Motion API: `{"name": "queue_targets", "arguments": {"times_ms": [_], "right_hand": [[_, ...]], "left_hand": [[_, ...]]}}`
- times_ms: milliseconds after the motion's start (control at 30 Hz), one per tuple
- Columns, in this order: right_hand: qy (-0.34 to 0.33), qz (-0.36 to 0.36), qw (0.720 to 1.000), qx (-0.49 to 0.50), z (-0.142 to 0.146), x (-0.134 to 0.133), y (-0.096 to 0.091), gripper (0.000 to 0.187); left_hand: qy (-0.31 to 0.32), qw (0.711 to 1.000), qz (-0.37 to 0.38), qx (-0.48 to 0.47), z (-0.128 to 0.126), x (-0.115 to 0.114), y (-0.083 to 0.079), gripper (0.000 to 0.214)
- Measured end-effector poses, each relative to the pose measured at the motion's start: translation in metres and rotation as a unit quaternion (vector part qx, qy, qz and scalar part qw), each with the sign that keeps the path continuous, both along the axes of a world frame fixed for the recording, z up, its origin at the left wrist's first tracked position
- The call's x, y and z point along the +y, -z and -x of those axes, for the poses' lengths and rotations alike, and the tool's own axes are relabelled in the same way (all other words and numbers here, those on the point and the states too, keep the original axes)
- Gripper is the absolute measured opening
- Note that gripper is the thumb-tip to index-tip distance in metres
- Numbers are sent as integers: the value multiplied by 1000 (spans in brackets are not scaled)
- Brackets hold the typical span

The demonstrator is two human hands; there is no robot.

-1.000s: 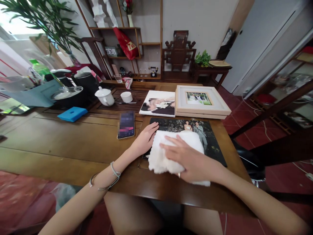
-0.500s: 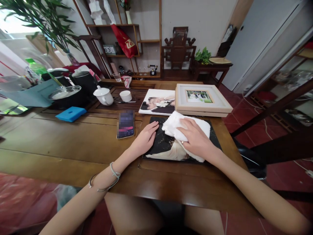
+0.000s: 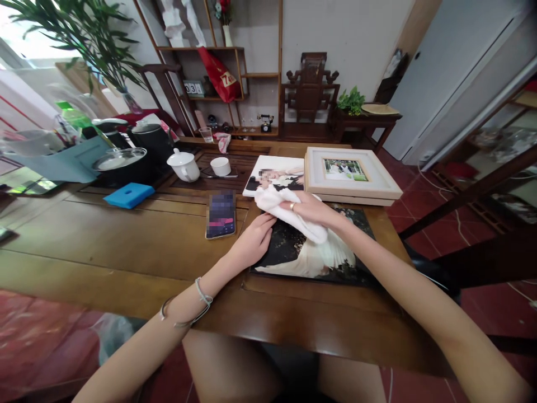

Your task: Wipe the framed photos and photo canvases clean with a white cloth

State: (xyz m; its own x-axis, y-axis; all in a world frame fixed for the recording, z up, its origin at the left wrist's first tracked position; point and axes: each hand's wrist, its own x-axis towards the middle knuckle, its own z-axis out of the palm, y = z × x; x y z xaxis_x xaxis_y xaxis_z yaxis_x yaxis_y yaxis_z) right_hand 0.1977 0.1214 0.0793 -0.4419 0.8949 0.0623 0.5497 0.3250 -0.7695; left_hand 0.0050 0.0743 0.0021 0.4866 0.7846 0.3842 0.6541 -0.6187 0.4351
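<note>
A dark photo panel (image 3: 285,246) lies flat on the wooden table (image 3: 168,246) in front of me, showing a pale flowing dress. My right hand (image 3: 310,209) grips a bunched white towel (image 3: 289,215) over the panel's upper left part. The towel and my right forearm hide some of the picture. Along the panel's left edge rests my left hand (image 3: 257,238), fingers stretched out, their tips close to the towel. A phone (image 3: 221,214) lies on the table left of that hand.
Behind the panel lie a white-edged photo print (image 3: 255,180) and stacked pale frames (image 3: 354,187). Farther left are a white cup (image 3: 220,166), a lidded white teapot (image 3: 183,166), a blue block (image 3: 128,195), a dark pan (image 3: 119,167) and a blue organizer box (image 3: 75,162).
The right hand has swept the towel leftward across the panel, uncovering more of the dress on the right side. My left hand stays at the left edge. The view has shifted slightly.
</note>
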Motion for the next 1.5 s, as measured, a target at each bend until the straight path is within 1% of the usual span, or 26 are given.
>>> {"name": "queue_targets", "arguments": {"times_ms": [67,133,200,300,367,433,467,567,633,733,800,833,867,900,933,967,1033,1100,1133,1167,1200,1233,1267,1367,1433,1500], "right_hand": [[-4,13,1000,-6,4,5,1,25],[10,8,1000,-21,-2,4,3,26],[31,0,999,-32,-18,-4,6,28],[65,-10,997,-46,-54,-22,14,33],[89,-41,993,-65,-77,-34,22,34],[107,-106,985,-84,-92,-43,32,34],[104,-144,980,-93,-96,-47,36,35],[54,-231,963,-131,-90,-57,44,47],[-1,-251,955,-156,-78,-68,42,56],[-119,-247,949,-156,-57,-89,31,57],[-210,-233,940,-131,-49,-101,24,55],[-244,-224,936,-117,-48,-105,21,54],[-263,-216,935,-103,-49,-106,21,54],[-265,-212,936,-93,-51,-104,21,54],[-249,-213,941,-89,-54,-100,23,55],[-216,-219,947,-94,-59,-94,26,56],[-121,-236,957,-120,-69,-78,34,54],[-18,-248,957,-151,-77,-63,42,47],[21,-250,955,-161,-80,-57,46,44],[43,-251,952,-168,-82,-54,48,43],[50,-251,951,-174,-82,-53,48,44],[40,-250,951,-176,-81,-56,48,47],[13,-247,953,-174,-79,-61,45,51],[-113,-215,961,-135,-67,-87,31,62],[-198,-176,959,-99,-60,-105,21,62],[-256,-141,954,-69,-57,-114,17,57]], "left_hand": [[0,1000,-3,0,0,0,0,40],[-1,1000,-3,0,1,0,0,40],[-4,1000,0,1,1,0,0,40],[-6,1000,5,2,1,0,2,41],[-4,1000,9,3,1,0,2,41],[-3,1000,10,1,0,0,3,41],[-4,1000,9,-1,0,0,2,41],[-10,1000,10,-11,-1,0,2,41],[-12,1000,14,-14,-1,0,1,41],[-10,1000,24,-12,1,1,0,41],[-5,999,33,-5,2,3,-1,42],[-3,999,37,-2,3,3,-1,43],[-1,999,40,0,4,3,-1,44],[1,999,41,1,4,3,-2,44],[1,999,40,1,4,3,-2,44],[1,999,38,-1,3,3,-2,43],[-4,999,32,-4,2,2,-2,42],[-11,1000,28,-7,1,1,-2,41],[-12,1000,27,-8,0,1,-2,41],[-13,999,28,-9,0,0,-2,41],[-13,999,29,-9,0,0,-2,41],[-13,999,29,-10,0,0,-2,41],[-13,999,29,-10,0,0,-1,41],[-4,999,32,-12,2,2,-1,41],[5,999,38,-14,3,2,-1,42],[7,999,43,-18,4,3,-1,42]]}}
